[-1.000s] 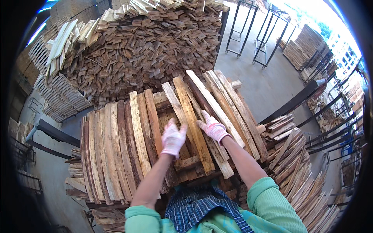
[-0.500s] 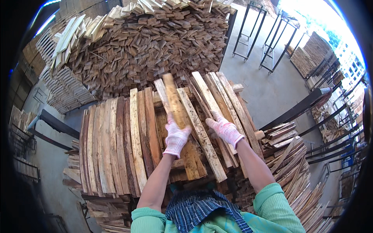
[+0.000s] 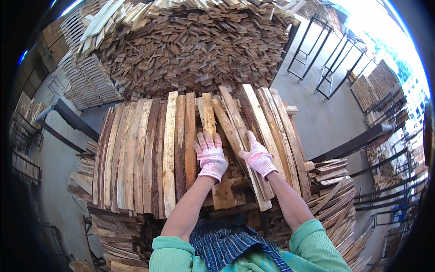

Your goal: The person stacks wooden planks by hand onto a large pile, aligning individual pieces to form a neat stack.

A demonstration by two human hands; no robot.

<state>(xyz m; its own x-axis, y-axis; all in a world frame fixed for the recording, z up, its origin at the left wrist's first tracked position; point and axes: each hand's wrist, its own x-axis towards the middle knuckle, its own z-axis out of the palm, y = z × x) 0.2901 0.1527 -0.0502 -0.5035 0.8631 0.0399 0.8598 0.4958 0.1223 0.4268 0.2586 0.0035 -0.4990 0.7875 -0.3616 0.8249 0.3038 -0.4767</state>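
Observation:
Fingers stretched out, my left hand in a pink-stained white glove presses flat on a yellowish-brown wooden strip in the gap of the row. My right hand, gloved alike, grips the edge of a slanting wooden strip, its thumb to the left and its index finger pointing away from me; the other fingers are partly hidden. A second slanting strip lies just left of that one. Left of my hands, several strips lie side by side, and more strips lie to the right.
Behind the row rises a large heap of short wooden pieces. Stacked wood sits below at the right. Dark metal beams jut out at the left and right. Wheeled metal frames stand on the concrete floor farther back.
My left hand has let go of the yellowish-brown strip, which now lies in the row, and rests flat. The loose strips near my right hand have shifted closer together. The whole view has moved slightly.

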